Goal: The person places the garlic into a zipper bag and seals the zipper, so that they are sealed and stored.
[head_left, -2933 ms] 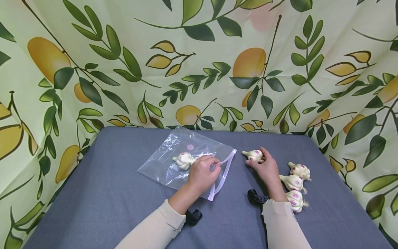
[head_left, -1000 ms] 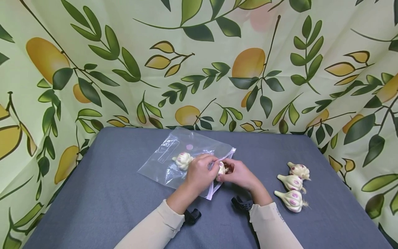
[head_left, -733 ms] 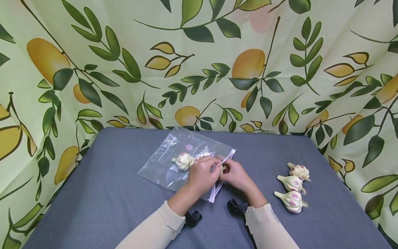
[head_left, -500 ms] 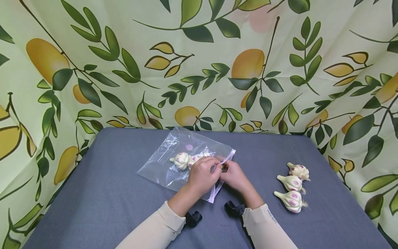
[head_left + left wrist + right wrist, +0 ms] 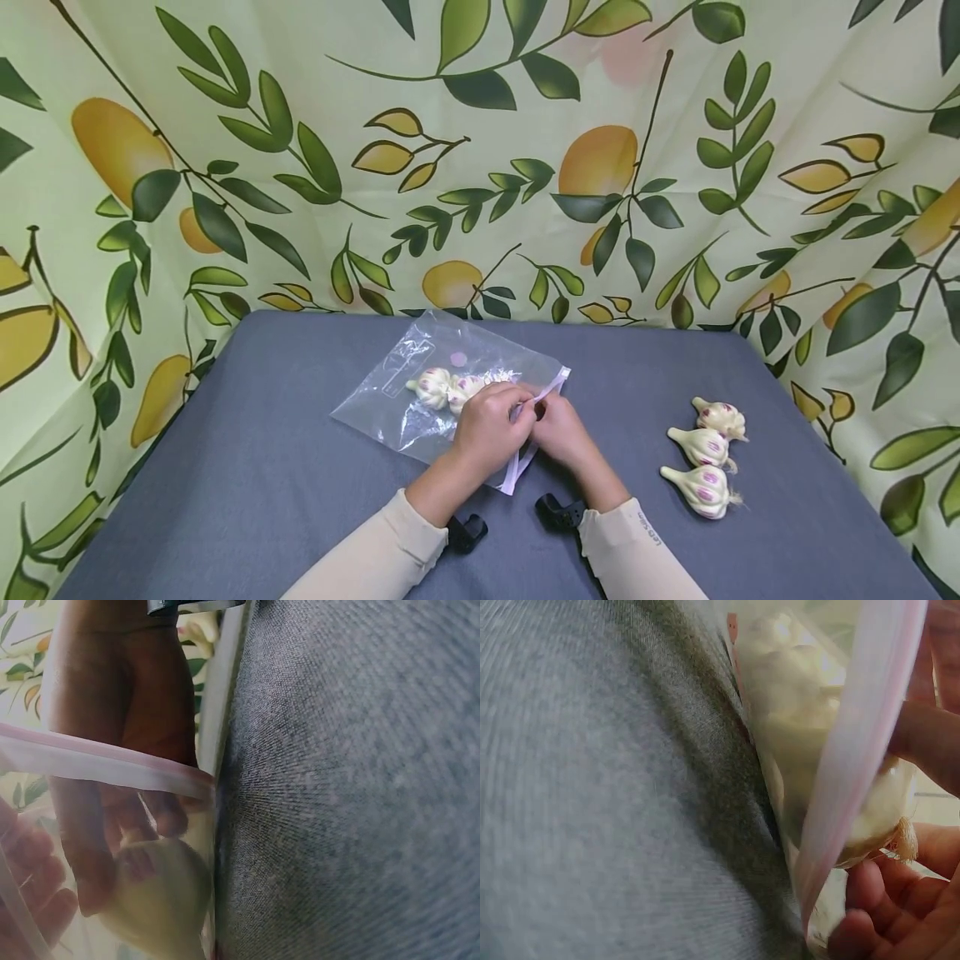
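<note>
A clear zip bag [image 5: 386, 421] with a pinkish-white zip strip lies flat on the table. Two garlic bulbs, one at the left [image 5: 432, 388] and another beside it [image 5: 465, 390], show through its plastic. My left hand [image 5: 487, 421] pinches the upper edge of the bag's mouth. Reaching into that mouth from the right, my right hand [image 5: 558, 429] has its fingers around a garlic bulb [image 5: 161, 900], seen through the plastic in the left wrist view. The bulb's rooty end [image 5: 906, 840] shows in the right wrist view; the head view hides this bulb behind the hands.
Three more garlic bulbs lie in a column on the right: a top one [image 5: 718, 417], a middle one [image 5: 703, 447] and a bottom one [image 5: 703, 490]. A grey cloth covers the table [image 5: 247, 467]. Behind hangs a fruit-and-leaf patterned curtain [image 5: 510, 125].
My right hand has carried a garlic bulb leftward from beside the bag into its mouth. Inside, the leftmost bulb has shifted slightly left and a second has come into sight. My left hand kept its place.
</note>
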Motion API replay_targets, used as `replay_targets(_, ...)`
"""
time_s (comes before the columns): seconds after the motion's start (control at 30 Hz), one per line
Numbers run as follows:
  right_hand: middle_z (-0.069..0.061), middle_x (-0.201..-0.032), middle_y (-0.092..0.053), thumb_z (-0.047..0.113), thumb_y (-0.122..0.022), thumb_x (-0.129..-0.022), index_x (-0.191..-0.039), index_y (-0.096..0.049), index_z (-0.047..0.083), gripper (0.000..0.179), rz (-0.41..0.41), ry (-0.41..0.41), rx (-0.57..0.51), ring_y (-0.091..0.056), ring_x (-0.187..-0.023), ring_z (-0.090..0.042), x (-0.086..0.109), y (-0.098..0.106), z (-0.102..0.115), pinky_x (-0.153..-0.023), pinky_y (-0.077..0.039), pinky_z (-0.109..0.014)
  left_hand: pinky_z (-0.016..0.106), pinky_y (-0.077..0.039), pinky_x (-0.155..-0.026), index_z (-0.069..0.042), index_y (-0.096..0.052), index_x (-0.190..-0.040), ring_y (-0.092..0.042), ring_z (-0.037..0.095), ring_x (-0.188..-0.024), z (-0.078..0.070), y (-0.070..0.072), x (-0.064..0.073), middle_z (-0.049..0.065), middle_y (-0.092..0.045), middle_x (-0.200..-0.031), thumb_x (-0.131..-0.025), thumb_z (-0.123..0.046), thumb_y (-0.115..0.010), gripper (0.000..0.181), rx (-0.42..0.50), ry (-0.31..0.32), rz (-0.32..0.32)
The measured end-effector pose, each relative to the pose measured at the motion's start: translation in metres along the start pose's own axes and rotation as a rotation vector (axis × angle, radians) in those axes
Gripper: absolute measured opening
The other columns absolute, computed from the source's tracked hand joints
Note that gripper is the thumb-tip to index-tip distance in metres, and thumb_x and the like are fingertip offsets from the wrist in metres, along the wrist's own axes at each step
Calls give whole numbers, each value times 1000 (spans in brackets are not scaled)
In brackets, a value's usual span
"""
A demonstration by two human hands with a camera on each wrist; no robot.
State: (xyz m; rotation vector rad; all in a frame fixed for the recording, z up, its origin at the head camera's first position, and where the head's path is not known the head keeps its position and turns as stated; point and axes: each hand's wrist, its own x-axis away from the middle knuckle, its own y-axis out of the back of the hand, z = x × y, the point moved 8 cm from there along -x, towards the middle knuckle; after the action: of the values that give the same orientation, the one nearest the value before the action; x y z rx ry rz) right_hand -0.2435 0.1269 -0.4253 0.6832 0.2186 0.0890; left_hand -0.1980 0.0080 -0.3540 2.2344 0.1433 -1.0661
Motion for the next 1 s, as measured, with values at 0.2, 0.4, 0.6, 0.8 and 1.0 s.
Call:
replay_targets(0.2, -10, -78, -69, 5, -61, -81, -97, -71, 0, 20, -19, -38, 10, -58, -70, -18, 2, -3, -3, -65, -48, -32, 28, -56, -76, -9, -76, -82, -71, 16, -85, -1, -2, 3, -1, -73, -84, -78, -9, -68, 9, 6, -11, -3)
replay_targets(0.4, -15, -103, -74, 2, -59, -85, -113, -71, 1, 31, -52, -41, -53, -66, -91, -23, 2, -3, -1, -82, -53, -36, 28, -56, -77, -9, -76, -80, -71, 15, -85, -2, -1, 2, -1, -74, -83, -77, -8, -69, 8, 12, -25, -20)
replay_targets(0.6, -14, -102, -72, 0, -57, -89, -107, -71, -3, 23, -45, -87, -185, -62, -89, -17, 3, -8, -1, -83, -51, -29, 27, -55, -80, -11, -78, -86, -71, 14, -87, -1, -2, 2, -3, -75, -88, -78, -11, -70, 11, 17, -23, -12)
replay_targets(0.8, -14, -95, -68, -1, -53, -91, -104, -67, -8, 20, 0, -119, -352, -57, -83, -11, 7, -16, 0, -78, -49, -23, 28, -55, -79, -11, -77, -84, -71, 15, -85, -2, -3, 2, -2, -74, -85, -78, -11, -71, 9, 10, -23, -4)
replay_targets(1.0, -15, -101, -68, -1, -54, -90, -111, -63, -10, 24, 51, -76, -370, -57, -89, -8, 12, -26, 6, -86, -47, -20, 28, -56, -77, -10, -76, -81, -71, 15, -84, -2, -5, 3, -2, -73, -83, -78, -11, -70, 7, 2, -13, 7)
